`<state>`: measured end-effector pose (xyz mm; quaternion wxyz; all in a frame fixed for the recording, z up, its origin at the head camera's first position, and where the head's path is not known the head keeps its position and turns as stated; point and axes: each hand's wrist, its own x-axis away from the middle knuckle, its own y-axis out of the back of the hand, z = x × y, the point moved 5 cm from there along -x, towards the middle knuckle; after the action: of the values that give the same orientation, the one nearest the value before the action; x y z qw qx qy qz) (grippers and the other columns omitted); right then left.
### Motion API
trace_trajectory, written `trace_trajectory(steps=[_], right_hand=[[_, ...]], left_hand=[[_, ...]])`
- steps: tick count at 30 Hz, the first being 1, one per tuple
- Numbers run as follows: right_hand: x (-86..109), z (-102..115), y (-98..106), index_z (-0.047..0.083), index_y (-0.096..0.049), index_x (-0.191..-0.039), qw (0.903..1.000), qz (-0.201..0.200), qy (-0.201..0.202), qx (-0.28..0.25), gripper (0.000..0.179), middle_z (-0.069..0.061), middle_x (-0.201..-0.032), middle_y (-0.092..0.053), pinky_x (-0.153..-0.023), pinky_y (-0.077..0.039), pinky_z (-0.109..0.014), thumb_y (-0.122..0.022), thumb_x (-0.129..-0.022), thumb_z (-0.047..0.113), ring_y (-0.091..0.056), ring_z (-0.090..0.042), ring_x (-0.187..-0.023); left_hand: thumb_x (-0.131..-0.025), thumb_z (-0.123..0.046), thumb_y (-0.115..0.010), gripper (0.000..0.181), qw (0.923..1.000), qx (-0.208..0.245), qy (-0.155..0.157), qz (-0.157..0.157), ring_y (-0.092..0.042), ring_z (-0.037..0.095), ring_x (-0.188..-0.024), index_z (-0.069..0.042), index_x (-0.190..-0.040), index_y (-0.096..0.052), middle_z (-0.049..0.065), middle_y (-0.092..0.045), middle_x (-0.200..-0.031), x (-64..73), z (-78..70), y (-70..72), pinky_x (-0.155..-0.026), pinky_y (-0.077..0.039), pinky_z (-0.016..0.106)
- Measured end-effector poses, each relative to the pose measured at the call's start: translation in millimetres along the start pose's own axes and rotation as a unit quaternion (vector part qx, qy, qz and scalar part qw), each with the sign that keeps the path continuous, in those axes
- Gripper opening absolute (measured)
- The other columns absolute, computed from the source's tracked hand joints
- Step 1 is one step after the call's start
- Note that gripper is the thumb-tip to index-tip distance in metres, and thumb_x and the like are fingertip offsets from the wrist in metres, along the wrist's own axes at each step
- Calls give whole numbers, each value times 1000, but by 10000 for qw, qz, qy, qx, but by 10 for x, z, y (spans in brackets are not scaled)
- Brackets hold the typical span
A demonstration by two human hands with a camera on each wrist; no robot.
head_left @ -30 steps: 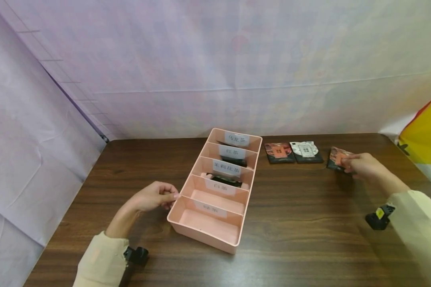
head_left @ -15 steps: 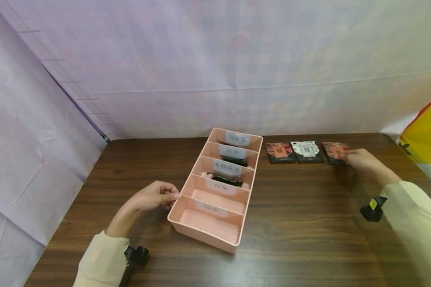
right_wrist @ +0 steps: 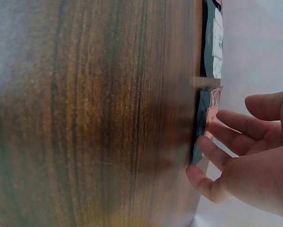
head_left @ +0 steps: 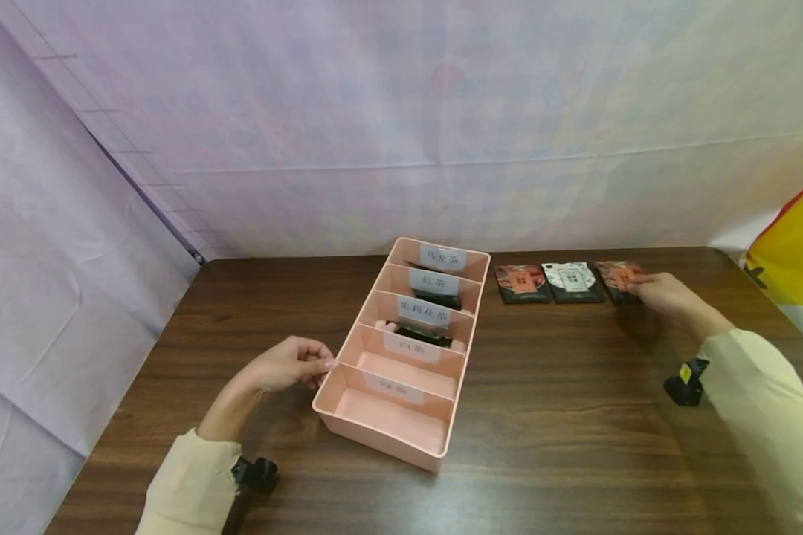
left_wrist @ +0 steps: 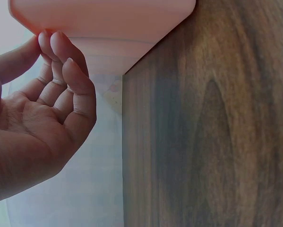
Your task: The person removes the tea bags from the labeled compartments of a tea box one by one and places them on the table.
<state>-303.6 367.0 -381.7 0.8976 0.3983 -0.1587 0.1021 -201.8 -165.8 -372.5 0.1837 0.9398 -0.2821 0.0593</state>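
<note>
A long pink divided box [head_left: 381, 444] stands on the table, a white label with Chinese characters in each compartment. My left hand [head_left: 288, 365] is at its left side, thumb and fingertips pinching the rim; the left wrist view shows the pink wall [left_wrist: 113, 19] just above those fingertips. Dark packets [head_left: 435, 299] lie in the far compartments. At the back right, my right hand [head_left: 669, 296] rests fingertips on a red-and-black tea sachet [head_left: 616, 275] lying flat. Seen from the right wrist, its fingers are spread over the sachet [right_wrist: 202, 116] and the thumb is apart from it.
Left of that sachet lie a white-and-black sachet [head_left: 571, 281] and another red-and-black one [head_left: 522, 282], in a row. A pale curtain [head_left: 442, 148] hangs behind the table [head_left: 542, 431]. Yellow cloth [head_left: 792, 249] hangs at the right.
My right hand has moved left with the red-and-black sachet, which now lies flat beside the white one instead of tilted and apart. The left hand and box have stayed in place.
</note>
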Motion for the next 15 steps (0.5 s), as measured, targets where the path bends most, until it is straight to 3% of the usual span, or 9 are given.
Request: trace_trajectory(steps=[9, 15], right_hand=[[-87, -24, 2, -19, -12, -134, 9998, -112, -93, 112, 65, -40, -137, -6, -100, -15, -60, -33, -97, 31, -7, -53, -126], [-47, 33, 25, -23, -18, -130, 9987, -112, 205, 455, 61, -43, -133, -13, -99, -16, -61, -31, -97, 27, -11, -56, -123]], left_hand=[[-90, 0, -51, 16, 10000, -30, -17, -5, -49, 10, -57, 16, -88, -54, 1, -52, -65, 1, -2, 5, -55, -44, 23], [-90, 0, -51, 16, 10000, -51, -15, -26, -49, 10, -57, 16, -88, -54, 1, -52, -65, 5, -14, 4, -55, -44, 24]])
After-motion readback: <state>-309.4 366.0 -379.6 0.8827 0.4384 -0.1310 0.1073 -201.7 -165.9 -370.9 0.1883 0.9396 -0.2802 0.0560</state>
